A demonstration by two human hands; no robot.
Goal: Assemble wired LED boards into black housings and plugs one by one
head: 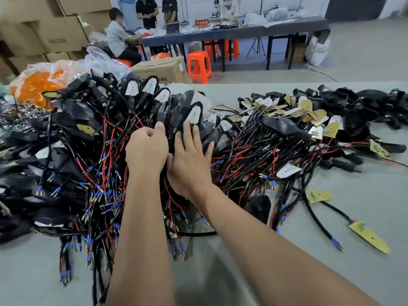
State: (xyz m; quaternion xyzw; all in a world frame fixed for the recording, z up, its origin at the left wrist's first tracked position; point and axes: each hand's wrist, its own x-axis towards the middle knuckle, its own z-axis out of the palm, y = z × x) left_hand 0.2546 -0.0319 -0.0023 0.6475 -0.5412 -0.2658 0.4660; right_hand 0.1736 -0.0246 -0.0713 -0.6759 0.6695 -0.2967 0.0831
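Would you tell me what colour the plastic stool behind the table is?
Orange; the stool shows in the head view.

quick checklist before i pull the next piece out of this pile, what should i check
1. Left hand has a firm hold: cannot tell, fingers are curled at the pile but what they pinch is hidden.
2. Right hand free to help: ok, fingers straight, resting on the black housings.
3. Wires untangled: not ok, red and black leads are heavily knotted.
4. Loose boards within reach: ok, a yellow board lies apart on the table.
5. Empty housings available: ok, a heap at far right.
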